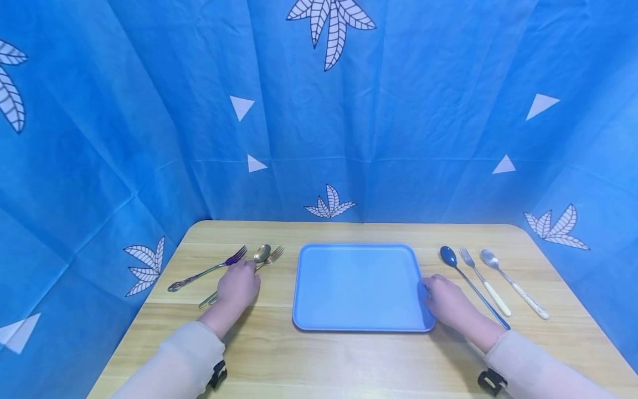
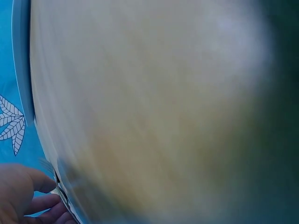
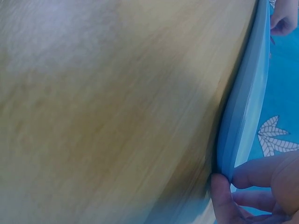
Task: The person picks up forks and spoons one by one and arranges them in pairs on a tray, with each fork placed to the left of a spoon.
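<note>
My left hand (image 1: 239,285) is lowered over a gold fork (image 1: 275,255) and a gold spoon (image 1: 262,253), hiding the middle of their handles. In the left wrist view, thumb and curled fingers (image 2: 44,203) close about the fork's neck, its tines blurred above the thumb; whether the spoon is touched too is hidden. Farther left lies a purple fork (image 1: 236,255) with an ornate handle. On the other side, my right hand (image 1: 446,299) pinches the right rim of a blue rectangular tray (image 1: 359,288), thumb and fingers on either side of the edge. The tray lies flat.
Right of the tray lie a dark blue spoon (image 1: 448,256), a white-handled fork (image 1: 490,291) and a spoon with a pale patterned handle (image 1: 523,293). The wooden table (image 1: 324,366) ends at a blue patterned cloth (image 1: 399,138) hanging behind and beside it.
</note>
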Tool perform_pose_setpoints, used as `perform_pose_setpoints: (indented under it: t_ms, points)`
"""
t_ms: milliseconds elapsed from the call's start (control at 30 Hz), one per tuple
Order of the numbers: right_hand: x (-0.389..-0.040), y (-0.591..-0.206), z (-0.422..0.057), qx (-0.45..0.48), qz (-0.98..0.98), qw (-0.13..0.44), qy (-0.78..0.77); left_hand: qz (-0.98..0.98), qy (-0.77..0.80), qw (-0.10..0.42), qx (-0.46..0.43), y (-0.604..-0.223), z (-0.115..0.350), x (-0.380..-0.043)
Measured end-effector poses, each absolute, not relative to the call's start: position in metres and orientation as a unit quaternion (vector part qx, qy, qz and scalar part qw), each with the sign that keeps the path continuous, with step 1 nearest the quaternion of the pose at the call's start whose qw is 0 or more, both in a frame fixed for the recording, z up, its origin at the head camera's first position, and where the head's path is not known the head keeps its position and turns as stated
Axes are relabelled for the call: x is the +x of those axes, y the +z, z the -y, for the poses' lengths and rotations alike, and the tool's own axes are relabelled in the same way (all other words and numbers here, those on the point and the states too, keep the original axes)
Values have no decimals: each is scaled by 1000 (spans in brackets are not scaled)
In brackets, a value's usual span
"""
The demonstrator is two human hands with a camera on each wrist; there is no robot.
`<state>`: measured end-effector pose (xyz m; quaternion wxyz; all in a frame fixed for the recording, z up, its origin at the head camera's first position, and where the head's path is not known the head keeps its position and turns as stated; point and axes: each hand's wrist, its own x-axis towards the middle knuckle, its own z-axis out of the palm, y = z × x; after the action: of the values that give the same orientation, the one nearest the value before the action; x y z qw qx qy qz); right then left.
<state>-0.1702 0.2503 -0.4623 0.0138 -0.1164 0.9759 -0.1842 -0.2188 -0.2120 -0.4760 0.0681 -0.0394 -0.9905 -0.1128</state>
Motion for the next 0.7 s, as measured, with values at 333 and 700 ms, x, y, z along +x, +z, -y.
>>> perform_pose_setpoints:
  t_ms: [333, 700]
  points:
    - [-171, -463, -251, -110, -976, 19, -188, 990, -117, 62, -42, -477, 211, -221]
    - [-171, -463, -250, -104, -976, 22, -188, 992, -110, 35, -58, -474, 210, -221]
